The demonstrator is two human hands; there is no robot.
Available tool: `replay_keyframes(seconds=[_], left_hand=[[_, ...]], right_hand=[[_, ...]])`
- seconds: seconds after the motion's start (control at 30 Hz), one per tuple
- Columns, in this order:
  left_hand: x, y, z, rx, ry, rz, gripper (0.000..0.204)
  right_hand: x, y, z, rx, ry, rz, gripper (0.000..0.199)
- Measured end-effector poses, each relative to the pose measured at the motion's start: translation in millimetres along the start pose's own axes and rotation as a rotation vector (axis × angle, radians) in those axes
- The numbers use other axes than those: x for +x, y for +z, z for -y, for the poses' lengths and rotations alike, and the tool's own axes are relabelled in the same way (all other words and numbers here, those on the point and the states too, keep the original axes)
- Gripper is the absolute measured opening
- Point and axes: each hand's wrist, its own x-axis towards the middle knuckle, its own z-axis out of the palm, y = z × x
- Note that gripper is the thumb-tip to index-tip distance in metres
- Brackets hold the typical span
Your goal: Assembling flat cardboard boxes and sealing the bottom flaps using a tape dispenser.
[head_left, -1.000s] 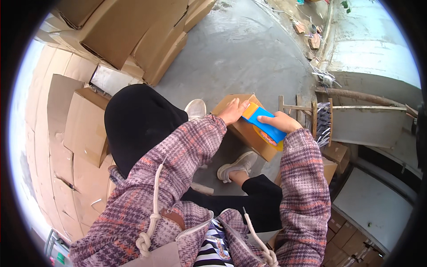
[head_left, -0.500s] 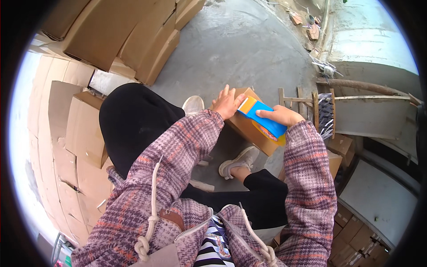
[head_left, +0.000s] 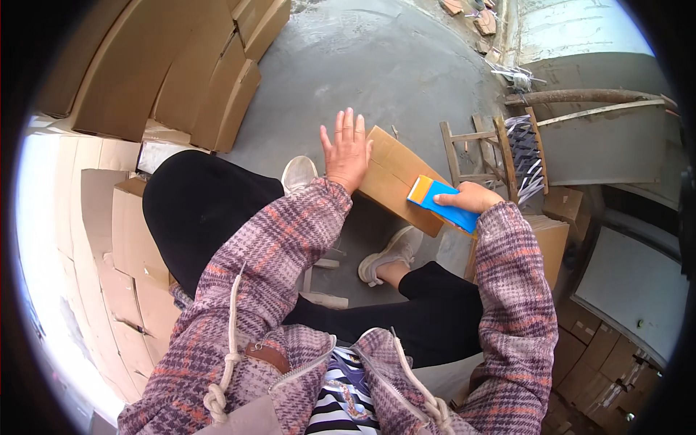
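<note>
Head view, looking down at a seated person. A brown cardboard box point(head_left: 397, 177) rests tilted above the knees, near the picture's centre, over a grey concrete floor point(head_left: 391, 65). The left hand point(head_left: 346, 151) lies flat on the box's upper-left corner, at about ten o'clock from the box's middle, fingers spread and open, gripping nothing. The right hand point(head_left: 471, 197) is closed around a blue and orange flat tool point(head_left: 442, 204), pressed against the box's lower-right edge at about four o'clock.

Judged from this pose, the step in hand is passing the tool along a face or seam of the box. To do it well, the flat palm should bear down firmly so the box cannot pivot on the lap, while the tool stays flush with the surface and travels in one even stroke toward the free edge. The fingers of the bracing hand are best kept clear of the tool's path.

Flattened cartons point(head_left: 181, 80) stack at eleven o'clock; a wooden chair frame point(head_left: 484, 156) stands at two o'clock.
</note>
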Motion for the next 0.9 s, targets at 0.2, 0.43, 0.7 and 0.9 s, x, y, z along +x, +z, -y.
replay_keyframes(seconds=[0.2, 0.43, 0.7, 0.9], left_hand=[[-4.1, 31.2, -44.0, 0.34, 0.675, 0.028, 0.064], [-1.8, 40.1, -49.0, 0.324, 0.704, 0.053, 0.06], [-1.5, 34.4, -51.2, 0.344, 0.703, 0.089, 0.057], [-3.1, 37.1, -52.1, 0.417, 0.711, 0.047, 0.061]], right_hand=[[-1.1, 2.9, 2.5, -0.037, -0.061, -0.057, 0.089], [-9.2, -1.4, 2.6, 0.011, -0.075, -0.013, 0.084], [-11.4, 6.6, -37.7, 0.051, -0.119, -0.016, 0.093], [-4.8, 23.4, -104.3, 0.07, -0.14, -0.007, 0.093]])
